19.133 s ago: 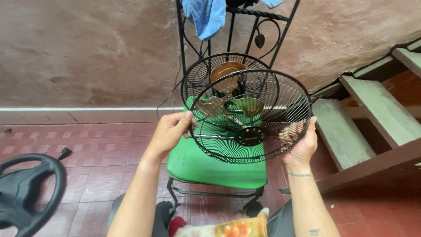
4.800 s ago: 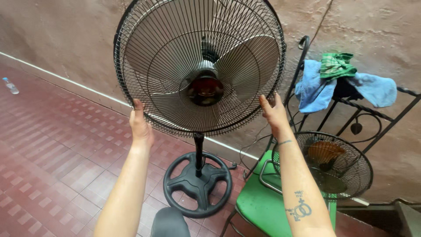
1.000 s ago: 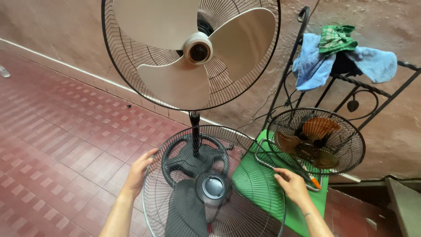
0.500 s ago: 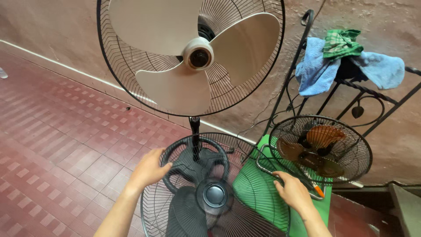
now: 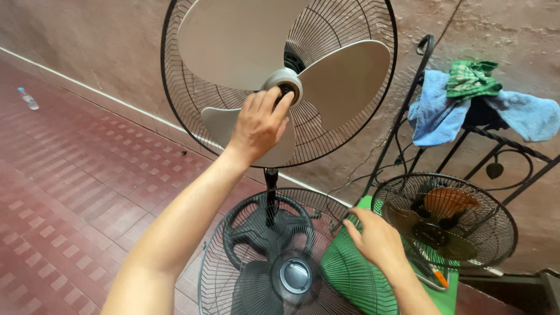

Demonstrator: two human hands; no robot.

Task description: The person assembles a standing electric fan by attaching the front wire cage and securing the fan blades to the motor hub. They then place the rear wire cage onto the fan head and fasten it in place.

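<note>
One loose front grille (image 5: 280, 262), gripped at its three o'clock rim by my right hand (image 5: 373, 236), could slip and fall while my left hand (image 5: 259, 125) pinches the blade hub cap (image 5: 284, 86).

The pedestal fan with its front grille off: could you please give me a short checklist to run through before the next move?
1. Front grille off the fan: ok, it is lowered in front of the stand.
2. Grille supported: ok, the right hand holds its rim.
3. Left hand on the blade hub: ok, fingers sit on the grey cap.
4. Blades at rest: ok, they show no blur.
5. Fan unplugged: cannot tell, no plug is visible.
6. Rear grille in place: ok, it surrounds the blades.
</note>
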